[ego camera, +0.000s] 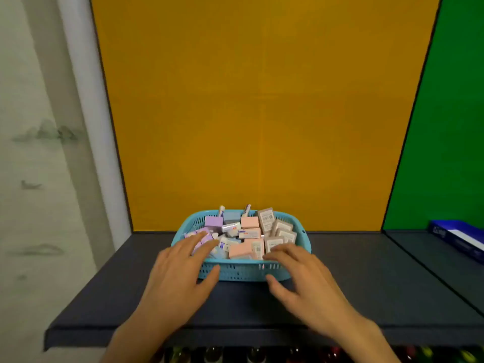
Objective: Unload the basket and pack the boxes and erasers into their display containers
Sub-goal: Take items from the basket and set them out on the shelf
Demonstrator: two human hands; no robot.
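A turquoise plastic basket [243, 273] stands on the dark shelf [379, 279] against a yellow back panel. It is heaped with small boxes: pink boxes [242, 250], a purple box [213, 222], grey-brown boxes [281, 233], and white wrapped erasers [231, 227]. My left hand [180, 273] is spread open over the basket's front left rim, fingertips reaching onto the purple items. My right hand [301, 273] is spread open at the front right rim, fingertips over a grey-brown box. Neither hand holds anything.
A blue tray or carton [455, 238] lies on the neighbouring shelf section at the right, in front of a green panel. Below the shelf's front edge runs a row of dark bottle tops [262, 356]. A pale wall is at the left.
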